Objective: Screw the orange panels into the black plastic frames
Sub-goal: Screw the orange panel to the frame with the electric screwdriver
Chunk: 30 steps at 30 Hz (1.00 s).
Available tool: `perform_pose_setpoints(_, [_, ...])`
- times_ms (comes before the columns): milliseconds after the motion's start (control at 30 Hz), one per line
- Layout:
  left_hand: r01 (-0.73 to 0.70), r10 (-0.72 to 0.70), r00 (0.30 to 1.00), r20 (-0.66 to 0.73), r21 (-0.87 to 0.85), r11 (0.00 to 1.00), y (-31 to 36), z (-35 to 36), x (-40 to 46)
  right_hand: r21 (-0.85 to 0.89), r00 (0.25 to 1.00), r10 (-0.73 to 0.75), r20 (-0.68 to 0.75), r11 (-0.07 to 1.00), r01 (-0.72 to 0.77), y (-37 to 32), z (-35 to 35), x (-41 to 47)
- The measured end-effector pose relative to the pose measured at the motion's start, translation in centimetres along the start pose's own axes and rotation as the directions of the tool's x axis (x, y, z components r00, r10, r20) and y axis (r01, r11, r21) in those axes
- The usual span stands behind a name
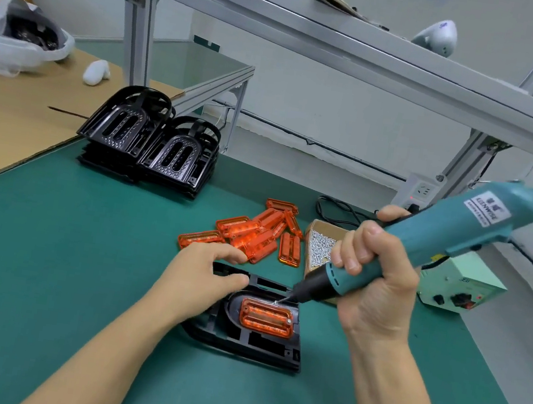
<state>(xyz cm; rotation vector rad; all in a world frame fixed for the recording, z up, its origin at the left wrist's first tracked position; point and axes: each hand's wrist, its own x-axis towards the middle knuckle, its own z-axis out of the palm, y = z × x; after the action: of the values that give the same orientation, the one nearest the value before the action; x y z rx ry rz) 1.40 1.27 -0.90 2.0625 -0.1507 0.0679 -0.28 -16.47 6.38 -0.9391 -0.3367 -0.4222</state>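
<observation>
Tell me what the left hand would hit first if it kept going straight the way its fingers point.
The left hand rests on the black frame, fingers pointing right. Straight on, they would likely meet the screwdriver nose just above the orange panel, though depth is hard to judge.

Frame (pixel 238 332) glossy black plastic; panel (pixel 266 317) translucent orange plastic, shiny; table (pixel 45 238) matt green mat; screwdriver (pixel 442 242) teal plastic.

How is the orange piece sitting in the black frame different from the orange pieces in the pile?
The orange panel in the frame lies flat and alone, seated in the black frame; the pile of orange panels lies loose on the green mat, jumbled and overlapping. The seated one shows a screw at its right end; the pile shows none. The screwdriver tip points at the seated one only. All are see-through orange.
</observation>
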Motion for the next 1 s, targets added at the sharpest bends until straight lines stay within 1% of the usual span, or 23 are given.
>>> perform_pose_setpoints(67, [0.034, -0.035, 0.999, 0.041, 0.021, 0.999, -0.2, 0.2, 0.1, -0.028, 1.000, 0.024, 0.014, 0.999, -0.024, 0.7, 0.2, 0.0])
perform_pose_setpoints(200, [0.103, -0.106, 0.992, 0.062, 0.041, 0.994, -0.6, 0.0, 0.4, -0.059, 0.997, 0.059, 0.057, 0.997, -0.055, 1.9, 0.7, 0.1])
perform_pose_setpoints(467, [0.096, -0.101, 0.993, 0.068, 0.072, 0.993, -0.8, 0.1, 0.6, -0.150, 0.986, 0.100, 0.131, 0.985, -0.080, 3.9, 1.4, 0.3])
perform_pose_setpoints(800, [0.088, -0.093, 0.993, 0.066, 0.076, 0.993, -0.8, 0.1, 0.7, -0.255, 0.975, 0.135, 0.179, 0.963, -0.087, 4.8, 1.6, 0.6])
perform_pose_setpoints(900, [0.088, -0.092, 0.994, 0.063, 0.073, 0.993, -0.8, 0.1, 0.6, -0.274, 0.961, 0.162, 0.224, 0.957, -0.098, 5.0, 1.7, 0.8])
perform_pose_setpoints(1000, [0.085, -0.089, 0.994, 0.057, 0.073, 0.994, -0.8, 0.1, 0.7, -0.315, 0.930, 0.207, 0.303, 0.943, -0.107, 5.2, 2.1, 1.3])
